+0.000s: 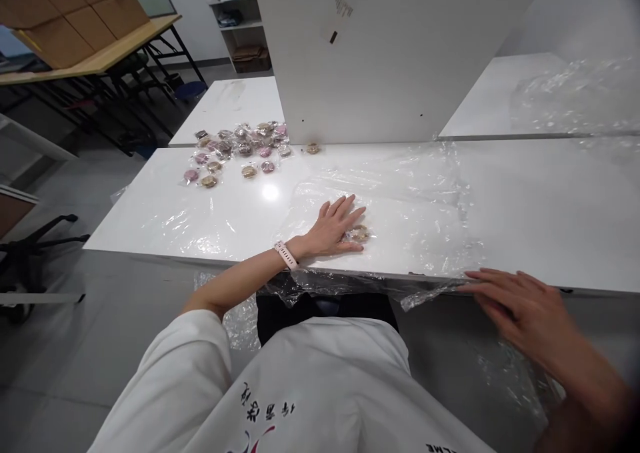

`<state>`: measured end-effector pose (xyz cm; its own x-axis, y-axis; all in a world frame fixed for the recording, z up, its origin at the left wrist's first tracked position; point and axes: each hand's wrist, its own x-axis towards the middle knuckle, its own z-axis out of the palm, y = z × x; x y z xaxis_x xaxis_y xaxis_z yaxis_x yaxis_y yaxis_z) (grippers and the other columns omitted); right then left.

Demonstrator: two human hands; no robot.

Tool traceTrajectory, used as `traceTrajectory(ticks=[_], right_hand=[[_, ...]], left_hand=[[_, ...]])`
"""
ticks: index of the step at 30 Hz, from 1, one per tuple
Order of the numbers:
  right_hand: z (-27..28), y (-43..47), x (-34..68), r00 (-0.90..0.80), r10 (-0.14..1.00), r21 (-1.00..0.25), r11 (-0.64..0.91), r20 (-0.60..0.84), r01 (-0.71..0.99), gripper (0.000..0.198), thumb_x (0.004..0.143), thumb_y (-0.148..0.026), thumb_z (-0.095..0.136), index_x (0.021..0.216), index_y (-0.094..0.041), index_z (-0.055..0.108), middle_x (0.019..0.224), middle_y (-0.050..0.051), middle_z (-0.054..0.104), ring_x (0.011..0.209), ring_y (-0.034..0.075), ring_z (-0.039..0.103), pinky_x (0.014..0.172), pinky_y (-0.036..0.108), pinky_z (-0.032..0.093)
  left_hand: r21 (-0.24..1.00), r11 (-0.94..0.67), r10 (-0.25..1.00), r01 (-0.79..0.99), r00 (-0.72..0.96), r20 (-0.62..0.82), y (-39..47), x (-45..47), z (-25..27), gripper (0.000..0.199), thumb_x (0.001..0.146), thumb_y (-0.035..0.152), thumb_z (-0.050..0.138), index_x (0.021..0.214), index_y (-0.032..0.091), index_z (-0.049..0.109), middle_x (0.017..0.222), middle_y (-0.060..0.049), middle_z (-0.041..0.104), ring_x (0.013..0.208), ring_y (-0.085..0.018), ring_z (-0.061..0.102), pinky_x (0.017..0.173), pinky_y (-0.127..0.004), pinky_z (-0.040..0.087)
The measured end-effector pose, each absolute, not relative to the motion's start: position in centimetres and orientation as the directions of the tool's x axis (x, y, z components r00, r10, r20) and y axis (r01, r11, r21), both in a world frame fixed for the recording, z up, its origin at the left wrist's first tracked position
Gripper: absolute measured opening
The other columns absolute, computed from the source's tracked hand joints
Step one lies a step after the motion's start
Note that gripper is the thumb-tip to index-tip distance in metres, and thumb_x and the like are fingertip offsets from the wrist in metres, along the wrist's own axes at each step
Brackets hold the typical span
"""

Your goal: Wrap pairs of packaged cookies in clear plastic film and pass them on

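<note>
My left hand (pixel 333 229), with a pale pink watch band at the wrist, lies flat on a sheet of clear plastic film (pixel 415 213) with its fingers spread. Between its thumb and forefinger sits a small brownish round piece in a clear wrapper (pixel 360 233). Out beyond the table's front edge, my right hand (pixel 520 303) has its fingers stretched out beside the film's hanging corner. Whether its fingertips touch the film is hard to make out. Several wrapped round pieces (pixel 245 149), pink, tan and brown, lie loosely grouped at the back left. Another wrapped piece (pixel 313 148) sits apart from them.
The white table (pixel 540 206) runs across in front of me. A tall white panel (pixel 380 59) rises behind it. More clear film (pixel 580 99) lies at the back right, and some hangs below the front edge. Cardboard boxes (pixel 75 19) stand on a wooden table at the left.
</note>
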<state>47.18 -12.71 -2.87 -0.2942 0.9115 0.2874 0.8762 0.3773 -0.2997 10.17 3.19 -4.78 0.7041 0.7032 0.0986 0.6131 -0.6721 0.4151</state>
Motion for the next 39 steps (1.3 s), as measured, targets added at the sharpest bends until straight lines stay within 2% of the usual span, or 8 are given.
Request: traceTrajectory(ticks=[5,9,14,18,21,25,30,39], right_hand=[[1.9,-12.4,40.9,-0.150,0.880,-0.370,0.337,0.451,0.866,0.030,0.093,-0.033,0.059,0.120,-0.041,0.068,0.122,0.005,0.070,0.113,0.035,0.065,0.101,0.057,0.046],[-0.9,-14.2,32.8,-0.322,0.891,-0.708,0.451,0.321,0.543,0.013,0.093,-0.030,0.061,0.086,-0.028,0.071,0.090,0.005,0.073,0.087,0.023,0.068,0.079,0.040,0.055],[-12.1,-17.6,27.4,-0.218,0.906,-0.932,-0.353,-0.362,0.081,0.025,0.085,-0.047,0.068,0.087,-0.022,0.071,0.080,0.003,0.070,0.067,0.016,0.064,0.062,0.031,0.055],[-17.1,-16.3,28.5,0.032,0.824,-0.742,-0.492,-0.566,-0.455,0.044,0.067,-0.041,0.084,0.108,-0.030,0.071,0.109,0.003,0.073,0.087,0.019,0.070,0.082,0.038,0.059],[-16.7,-14.4,30.5,0.073,0.848,-0.717,-0.394,-0.525,-0.575,0.041,0.058,-0.030,0.088,0.096,-0.031,0.074,0.110,0.001,0.073,0.105,0.021,0.068,0.101,0.042,0.053],[-14.0,-14.5,32.8,0.034,0.931,-0.792,-0.290,-0.364,-0.538,0.045,0.056,-0.024,0.090,0.097,-0.034,0.073,0.115,0.001,0.072,0.118,0.024,0.063,0.111,0.050,0.045],[-11.0,-16.0,35.2,-0.042,0.979,-0.906,-0.199,-0.197,-0.373,0.036,0.072,-0.033,0.085,0.106,-0.035,0.072,0.119,0.005,0.071,0.107,0.026,0.068,0.102,0.052,0.052],[-6.0,-11.5,37.6,0.081,0.989,-0.982,0.134,0.124,-0.130,0.019,0.085,-0.039,0.075,0.102,-0.030,0.076,0.105,0.007,0.073,0.098,0.024,0.070,0.087,0.041,0.060]], left_hand=[[0.516,-0.567,0.788,0.641,0.605,0.114,-1.0,5.9,-0.5,0.098,0.075,0.074,0.069,0.156,0.035,0.032,0.168,-0.009,0.022,0.155,-0.037,0.016,0.123,-0.059,0.022],[0.774,-0.275,0.941,0.570,-0.005,0.338,-10.0,1.5,-1.9,0.026,0.090,0.052,0.063,0.098,0.029,0.070,0.099,-0.007,0.070,0.100,-0.025,0.064,0.092,-0.045,0.053],[0.963,0.222,0.744,-0.155,-0.612,-0.270,-19.3,-0.2,-9.6,0.030,0.080,0.047,0.076,0.085,0.020,0.064,0.086,-0.001,0.066,0.073,-0.014,0.061,0.069,-0.029,0.051],[0.572,0.340,0.748,-0.746,-0.154,-0.645,-17.8,0.8,-11.4,0.056,0.075,0.056,0.079,0.114,0.020,0.063,0.127,-0.012,0.065,0.113,-0.027,0.065,0.095,-0.043,0.054],[0.360,0.418,0.772,-0.834,0.117,-0.625,-14.6,2.0,-9.2,0.042,0.081,0.047,0.078,0.104,0.015,0.065,0.106,-0.012,0.071,0.098,-0.023,0.069,0.089,-0.040,0.056],[0.582,0.238,0.896,-0.778,-0.054,-0.440,-12.7,3.0,-4.1,0.018,0.082,0.027,0.078,0.080,0.017,0.063,0.071,0.002,0.062,0.064,-0.009,0.059,0.063,-0.023,0.049],[0.888,0.016,0.991,-0.460,-0.113,-0.076,-9.7,3.6,1.3,0.020,0.082,0.030,0.079,0.076,0.019,0.064,0.074,0.000,0.068,0.074,-0.013,0.063,0.073,-0.025,0.051],[1.000,-0.014,0.837,0.007,0.546,0.008,-0.1,9.0,1.0,0.032,0.095,0.049,0.060,0.102,0.019,0.070,0.123,-0.010,0.072,0.116,-0.024,0.067,0.101,-0.045,0.051]])
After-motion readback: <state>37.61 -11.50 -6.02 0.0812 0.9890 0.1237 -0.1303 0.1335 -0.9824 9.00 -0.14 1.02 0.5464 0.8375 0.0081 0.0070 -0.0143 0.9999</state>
